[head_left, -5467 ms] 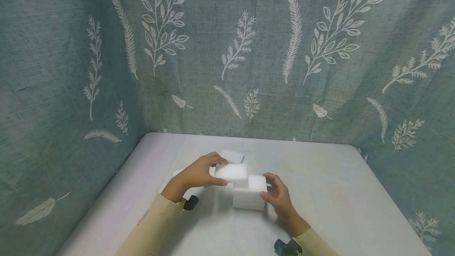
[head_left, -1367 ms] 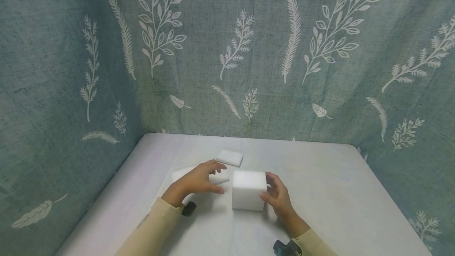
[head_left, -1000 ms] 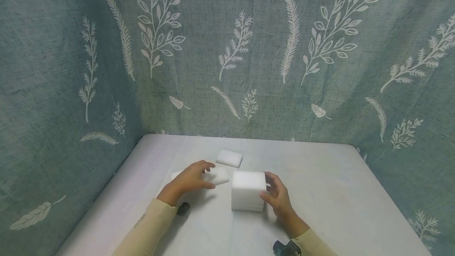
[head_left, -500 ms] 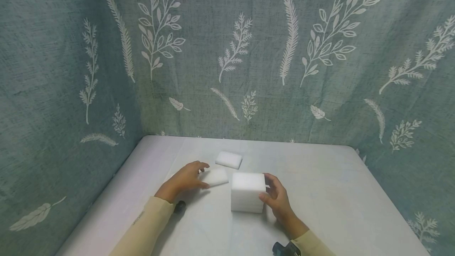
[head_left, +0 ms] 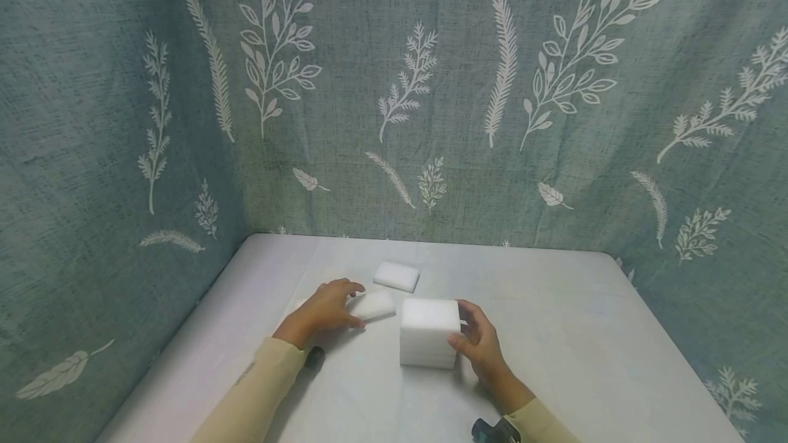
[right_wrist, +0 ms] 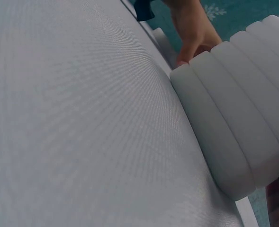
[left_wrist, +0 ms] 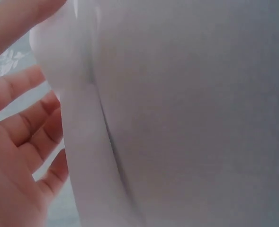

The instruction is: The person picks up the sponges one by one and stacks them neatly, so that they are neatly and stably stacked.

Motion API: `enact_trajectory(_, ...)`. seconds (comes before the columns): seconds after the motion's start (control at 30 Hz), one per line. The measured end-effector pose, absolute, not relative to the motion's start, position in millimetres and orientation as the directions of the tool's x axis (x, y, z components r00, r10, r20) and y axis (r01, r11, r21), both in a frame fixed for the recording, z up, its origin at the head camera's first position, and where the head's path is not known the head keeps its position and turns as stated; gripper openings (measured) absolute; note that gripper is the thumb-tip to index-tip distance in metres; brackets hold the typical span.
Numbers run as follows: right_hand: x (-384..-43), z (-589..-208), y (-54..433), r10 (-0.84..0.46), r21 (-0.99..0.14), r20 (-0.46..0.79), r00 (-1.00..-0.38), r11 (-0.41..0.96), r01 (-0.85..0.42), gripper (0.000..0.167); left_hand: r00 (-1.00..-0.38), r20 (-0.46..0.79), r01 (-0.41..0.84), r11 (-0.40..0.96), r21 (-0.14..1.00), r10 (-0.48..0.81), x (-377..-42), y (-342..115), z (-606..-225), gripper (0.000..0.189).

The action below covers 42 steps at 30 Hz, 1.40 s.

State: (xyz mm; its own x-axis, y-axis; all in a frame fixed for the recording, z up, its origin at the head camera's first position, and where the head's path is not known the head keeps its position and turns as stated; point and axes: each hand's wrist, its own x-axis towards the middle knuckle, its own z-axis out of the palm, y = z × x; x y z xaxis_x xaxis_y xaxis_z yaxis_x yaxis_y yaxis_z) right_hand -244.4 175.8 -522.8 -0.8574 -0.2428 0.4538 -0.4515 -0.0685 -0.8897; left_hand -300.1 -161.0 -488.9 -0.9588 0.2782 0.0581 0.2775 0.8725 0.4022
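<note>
White block stack (head_left: 427,333) on table (head_left: 585,347); right hand (head_left: 483,342) gripping side.

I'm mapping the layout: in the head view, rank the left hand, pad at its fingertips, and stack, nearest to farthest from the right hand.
1. Stack: against the right hand.
2. Pad: left of the stack.
3. Left hand: left of the pad.

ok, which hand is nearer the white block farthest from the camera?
Left. The left hand is in front and to the left of the farthest block; the right hand is farther off, in front and to the right, at the stack.
</note>
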Motion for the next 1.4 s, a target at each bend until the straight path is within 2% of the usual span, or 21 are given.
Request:
enact_trajectory(0.43, -243.6, -522.5, 176.2, -0.235, -0.886, 0.46, -0.856, -0.06, -0.459, 0.058, -0.95, 0.06, 0.301, 0.855, 0.422, 0.305, -301.9, -160.3, -487.5, 0.072)
enact_trajectory(0.67, -243.5, -522.1, 176.1, -0.235, -0.886, 0.46, -0.856, -0.052, -0.461, 0.055, -0.929, 0.104, 0.364, 0.818, 0.446, 0.356, -297.5, -160.4, -477.8, 0.07)
enact_trajectory(0.9, -244.2, -523.3, 176.0, -0.248, -0.871, 0.485, -0.839, -0.056, -0.488, 0.054, -0.926, 0.138, 0.372, 0.795, 0.479, 0.35, -294.0, -159.9, -469.0, 0.066)
enact_trajectory(1.13, -244.3, -523.0, 175.9, -0.243, -0.879, 0.474, -0.846, -0.069, -0.472, 0.055, -0.893, 0.219, 0.449, 0.766, 0.459, 0.392, -291.1, -158.1, -457.3, 0.065)
enact_trajectory(1.4, -244.1, -523.5, 175.5, -0.233, -0.879, 0.471, -0.851, -0.039, -0.475, 0.056, -0.873, 0.251, 0.488, 0.748, 0.449, 0.419, -285.5, -157.9, -448.7, 0.056)
